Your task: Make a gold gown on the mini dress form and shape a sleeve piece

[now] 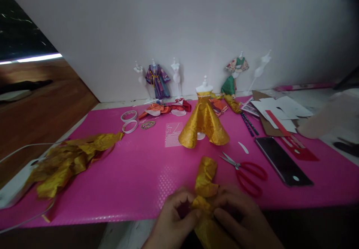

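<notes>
At the bottom centre, a gold fabric piece [209,228] is pinched between both hands near the table's front edge. My left hand [178,219] grips it from the left with thumb and fingers, while my right hand [238,215] holds its right side. Just beyond the fingers lies a rolled gold fabric piece [206,176]. Behind it a small white mannequin wears a gold dress [204,120] with a flared skirt. Red-handled scissors [241,166] rest partly open to the right.
Crumpled gold cloth [75,161] and a white power strip [17,187] lie left. Tape rolls [129,126] sit beyond. A black phone [283,161], cards [280,110] and a red strip lie right. Small mannequins [175,73] line the wall.
</notes>
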Demonstrator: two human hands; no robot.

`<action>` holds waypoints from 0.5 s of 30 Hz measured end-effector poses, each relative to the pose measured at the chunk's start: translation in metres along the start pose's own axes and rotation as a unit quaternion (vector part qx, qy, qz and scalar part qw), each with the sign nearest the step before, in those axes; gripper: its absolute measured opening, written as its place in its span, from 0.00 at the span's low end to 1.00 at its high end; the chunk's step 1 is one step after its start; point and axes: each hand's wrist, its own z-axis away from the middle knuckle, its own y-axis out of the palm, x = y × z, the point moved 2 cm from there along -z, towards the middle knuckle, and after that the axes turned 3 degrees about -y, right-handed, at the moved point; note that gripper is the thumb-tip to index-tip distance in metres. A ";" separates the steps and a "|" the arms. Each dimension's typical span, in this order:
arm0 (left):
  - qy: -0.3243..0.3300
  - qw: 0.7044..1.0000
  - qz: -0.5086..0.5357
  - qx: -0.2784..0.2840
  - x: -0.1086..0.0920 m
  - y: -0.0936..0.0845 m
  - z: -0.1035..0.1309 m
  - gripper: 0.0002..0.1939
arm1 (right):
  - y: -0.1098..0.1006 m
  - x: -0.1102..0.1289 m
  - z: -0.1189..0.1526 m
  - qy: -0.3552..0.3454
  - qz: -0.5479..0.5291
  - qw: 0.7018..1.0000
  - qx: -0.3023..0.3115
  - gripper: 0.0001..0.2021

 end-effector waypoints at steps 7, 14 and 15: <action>0.056 0.998 0.010 -0.034 0.007 -0.002 0.004 0.04 | 0.003 -0.002 -0.003 -0.036 0.010 0.999 -0.030 0.08; 0.008 0.995 0.029 -0.091 0.038 -0.022 0.006 0.19 | 0.000 -0.013 0.000 0.036 -0.079 0.996 -0.035 0.12; -0.014 0.999 0.021 -0.035 0.038 -0.021 0.008 0.24 | 0.000 -0.013 -0.001 0.035 -0.084 0.995 -0.035 0.12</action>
